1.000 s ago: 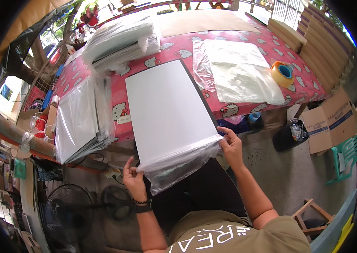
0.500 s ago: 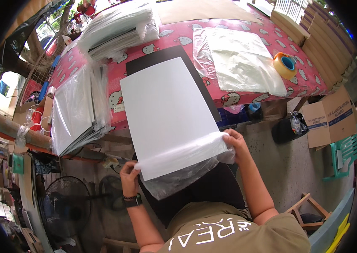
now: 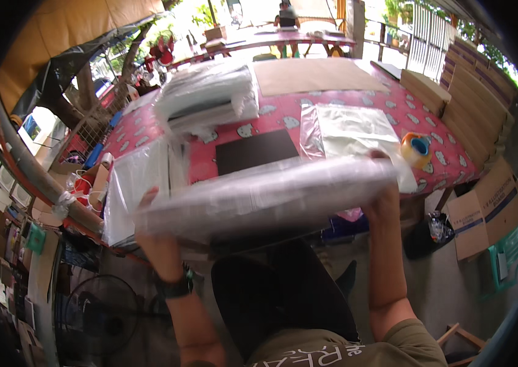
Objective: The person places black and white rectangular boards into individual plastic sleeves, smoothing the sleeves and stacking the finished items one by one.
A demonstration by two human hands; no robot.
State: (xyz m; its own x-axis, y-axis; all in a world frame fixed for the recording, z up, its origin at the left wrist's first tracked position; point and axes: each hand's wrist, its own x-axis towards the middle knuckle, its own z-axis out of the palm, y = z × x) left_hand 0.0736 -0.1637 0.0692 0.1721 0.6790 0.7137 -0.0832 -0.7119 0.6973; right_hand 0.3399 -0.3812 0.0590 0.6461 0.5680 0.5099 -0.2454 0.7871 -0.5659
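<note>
Left hand point(image 3: 156, 237) and right hand point(image 3: 384, 199) grip 1 blurred, flat, plastic-covered white sheet point(image 3: 271, 196) by a pink, cartoon-patterned table point(image 3: 203, 161); brown cardboard stacks point(image 3: 472, 119) stand right, a round black fan point(image 3: 103, 312) left.

Left forearm point(image 3: 193, 323) and right forearm point(image 3: 387, 264) extend upward from the lower edge, well apart. The left hand point(image 3: 159, 247) and, slightly higher in view, the right hand point(image 3: 384, 199) are curled in a grip; blur obscures finger detail.
</note>
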